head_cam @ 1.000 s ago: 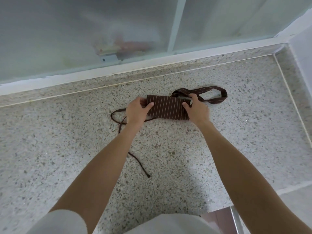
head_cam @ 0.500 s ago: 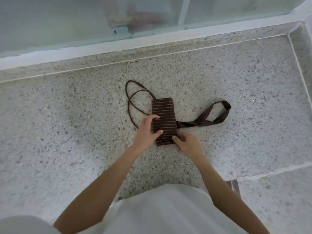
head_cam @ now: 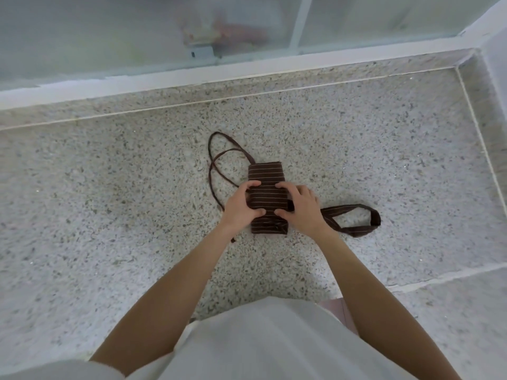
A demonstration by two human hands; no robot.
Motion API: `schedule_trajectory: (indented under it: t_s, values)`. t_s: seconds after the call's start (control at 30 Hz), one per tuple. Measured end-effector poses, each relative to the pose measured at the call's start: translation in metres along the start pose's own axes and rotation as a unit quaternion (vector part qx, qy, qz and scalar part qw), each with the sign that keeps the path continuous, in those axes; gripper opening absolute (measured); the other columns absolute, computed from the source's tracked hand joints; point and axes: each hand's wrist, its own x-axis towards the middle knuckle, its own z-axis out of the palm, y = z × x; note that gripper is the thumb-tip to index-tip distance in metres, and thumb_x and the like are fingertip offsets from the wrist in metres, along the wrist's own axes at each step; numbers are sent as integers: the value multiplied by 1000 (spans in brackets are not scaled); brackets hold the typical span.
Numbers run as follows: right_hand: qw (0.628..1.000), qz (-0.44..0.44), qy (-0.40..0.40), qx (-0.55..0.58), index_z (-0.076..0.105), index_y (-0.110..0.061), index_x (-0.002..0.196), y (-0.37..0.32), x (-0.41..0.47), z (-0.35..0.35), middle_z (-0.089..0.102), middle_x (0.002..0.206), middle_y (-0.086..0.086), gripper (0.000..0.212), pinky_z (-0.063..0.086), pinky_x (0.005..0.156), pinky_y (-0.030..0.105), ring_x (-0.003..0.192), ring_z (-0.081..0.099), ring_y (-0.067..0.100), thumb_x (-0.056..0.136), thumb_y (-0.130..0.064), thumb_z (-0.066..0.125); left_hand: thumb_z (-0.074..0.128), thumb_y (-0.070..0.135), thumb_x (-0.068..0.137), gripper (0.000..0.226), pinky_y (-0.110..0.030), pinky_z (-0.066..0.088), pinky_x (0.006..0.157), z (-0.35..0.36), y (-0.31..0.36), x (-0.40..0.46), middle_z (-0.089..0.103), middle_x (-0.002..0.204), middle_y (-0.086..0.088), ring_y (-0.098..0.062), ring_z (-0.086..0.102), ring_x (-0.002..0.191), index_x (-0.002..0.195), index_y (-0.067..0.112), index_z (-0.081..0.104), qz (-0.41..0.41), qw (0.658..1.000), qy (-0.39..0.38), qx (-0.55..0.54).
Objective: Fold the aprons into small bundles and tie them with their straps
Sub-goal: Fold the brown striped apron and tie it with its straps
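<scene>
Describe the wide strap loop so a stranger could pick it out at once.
Start at the speckled floor below the frosted window. Find the striped apron under both hands; the wide loop lies flat beyond the right hand. Unlike the thin cords on the left, it is broad and striped.

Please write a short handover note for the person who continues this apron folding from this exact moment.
Left hand: grips the left edge of the folded apron, fingers on top.
Right hand: grips the right edge the same way.
The apron is a narrow striped bundle lying flat on the speckled floor. Thin straps loop out to the upper left; the wide strap loop lies loose to the right.
Done: folded into a narrow strip.
Left: fold or roll it smaller, then wrap the straps around and tie them. Nothing is tied yet.
</scene>
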Motion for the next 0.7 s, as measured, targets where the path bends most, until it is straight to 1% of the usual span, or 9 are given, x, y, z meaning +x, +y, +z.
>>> schedule_trajectory:
  t_s: [0.07,0.1,0.13,0.23,0.33,0.47,0.53,0.6,0.7]
  values:
    - [986,-20,-34,160,37,-38,131,-1,0,-11,51,122,-1,70,42,97,45,111,50,19,74,-25,75,73,-2,74,64,-23,52,83,-2,5,-4,60,113,-1,-15,60,105,124,27,46,21,999,-7,-47]
    - [978,-28,-36,205,36,-37,132,-2,-1,-14,52,123,-3,73,45,95,45,109,51,18,74,-19,76,73,-2,75,65,-23,52,85,-3,8,-8,59,114,-1,-15,59,108,126,26,45,39,998,-12,-39]
    - [978,-36,-24,202,36,-34,134,-3,-3,-14,52,123,-5,74,45,95,44,108,50,17,74,-15,76,74,2,75,68,-23,50,88,-4,10,-10,57,119,-2,-16,57,111,131,24,42,57,998,-8,-2]
    - [995,-76,67,16,35,-23,142,-5,-11,-8,56,124,1,80,37,98,40,113,43,22,74,-19,76,77,20,74,84,-33,40,100,1,10,-16,50,132,-7,-22,46,120,143,23,29,117,959,25,257]
    - [971,-125,129,-157,43,-13,137,-2,-23,2,60,113,5,80,35,96,39,110,48,26,66,-21,81,74,27,77,73,-33,39,96,9,7,-28,53,124,-7,-25,44,118,139,22,36,130,927,79,344]
    - [936,-149,226,-223,58,-14,113,5,-45,13,60,99,6,53,32,93,37,99,48,25,65,-19,81,78,29,68,49,-37,44,84,15,-7,-41,55,105,-8,-28,51,103,111,19,57,214,878,135,406]
    - [930,-179,234,-221,58,-13,110,11,-54,17,57,111,10,48,30,99,41,110,44,28,68,-24,78,76,33,65,41,-39,42,89,16,-18,-42,52,118,-8,-27,48,111,99,16,59,282,854,151,411]
    - [931,-221,210,-204,56,-11,110,17,-58,21,52,131,10,47,26,109,47,129,38,27,75,-39,71,70,41,72,37,-36,34,100,15,-29,-42,49,134,-1,-19,43,125,96,15,57,341,835,126,412]
    - [943,-229,127,-205,51,-13,117,27,-56,27,45,142,2,60,20,113,51,139,30,19,75,-53,69,58,53,77,49,-33,29,106,9,-38,-41,55,132,1,-16,50,121,106,14,53,342,850,57,397]
